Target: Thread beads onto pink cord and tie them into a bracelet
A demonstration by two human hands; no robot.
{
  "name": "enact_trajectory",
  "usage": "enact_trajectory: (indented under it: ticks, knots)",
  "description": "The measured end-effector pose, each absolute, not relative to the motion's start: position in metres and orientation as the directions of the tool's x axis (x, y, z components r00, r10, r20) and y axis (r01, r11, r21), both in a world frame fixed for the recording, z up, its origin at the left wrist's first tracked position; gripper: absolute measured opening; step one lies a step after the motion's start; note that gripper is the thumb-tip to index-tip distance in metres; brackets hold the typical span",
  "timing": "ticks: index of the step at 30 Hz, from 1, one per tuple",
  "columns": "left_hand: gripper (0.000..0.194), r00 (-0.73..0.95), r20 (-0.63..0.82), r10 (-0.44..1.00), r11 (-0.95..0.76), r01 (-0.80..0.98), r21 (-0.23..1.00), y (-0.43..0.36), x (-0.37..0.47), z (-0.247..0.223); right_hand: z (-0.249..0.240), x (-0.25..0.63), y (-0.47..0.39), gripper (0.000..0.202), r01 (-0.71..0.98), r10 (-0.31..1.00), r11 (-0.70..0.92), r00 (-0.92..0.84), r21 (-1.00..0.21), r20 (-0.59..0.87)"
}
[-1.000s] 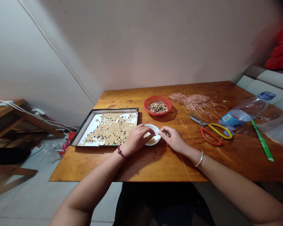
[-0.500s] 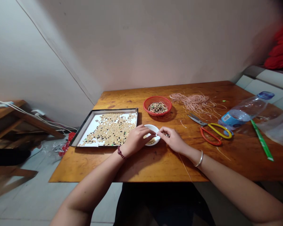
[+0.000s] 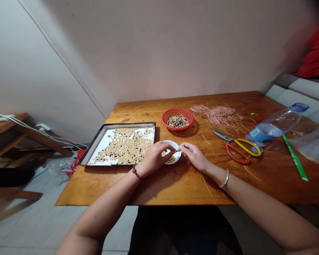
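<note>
Above a small white bowl [image 3: 177, 156] with tan beads in it, my two hands meet at the fingertips. My left hand [image 3: 156, 155] is closed in a pinch, with a small dark bead [image 3: 176, 151] at its fingertips. My right hand [image 3: 192, 156] pinches at the same spot from the other side. A thin pinkish cord [image 3: 208, 187] runs from under the right hand to the table's front edge; its end between the fingers is too small to make out clearly. Left of the bowl lies a shallow black-rimmed tray [image 3: 99, 141] of tan, black and a few green beads.
A red plastic basket [image 3: 163, 120] holds strung beads. Behind on the right lie a tangle of pink cord [image 3: 218, 115], scissors [image 3: 238, 150] with red and yellow handles, a plastic bottle [image 3: 276, 124] on its side and a green strip [image 3: 295, 157]. The wooden table [image 3: 101, 189] meets the wall.
My right fingers have shifted slightly and straightened toward the left fingertips. A dark bead now shows between the two hands. The left hand has hardly moved.
</note>
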State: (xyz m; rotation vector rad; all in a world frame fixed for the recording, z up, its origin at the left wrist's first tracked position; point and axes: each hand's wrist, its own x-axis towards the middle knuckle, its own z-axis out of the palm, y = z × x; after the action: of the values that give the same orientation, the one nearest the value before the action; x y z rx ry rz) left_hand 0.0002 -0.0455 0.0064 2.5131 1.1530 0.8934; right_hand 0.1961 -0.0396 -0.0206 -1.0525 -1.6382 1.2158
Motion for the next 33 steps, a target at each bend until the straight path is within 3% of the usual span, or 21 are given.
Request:
enact_trajectory:
  ticks: [4, 15, 33]
  knots:
    - [0.015, 0.524, 0.436, 0.732, -0.679, 0.61, 0.408, -0.0463, 0.0002, 0.0082, -0.0205, 0.1962, -0.0403, 0.036, 0.114, 0.95, 0.12, -0.303, -0.986, 0.08]
    - [0.014, 0.522, 0.453, 0.722, -0.689, 0.603, 0.403, -0.0466, 0.0009, 0.0073, -0.0244, 0.1963, -0.036, 0.035, 0.1, 0.936, 0.183, -0.323, -0.978, 0.142]
    - [0.011, 0.485, 0.469, 0.738, -0.67, 0.604, 0.431, -0.0468, 0.0013, 0.0073, -0.0158, 0.1973, -0.0401, 0.042, 0.016, 0.955, -0.057, -0.29, -0.998, -0.059]
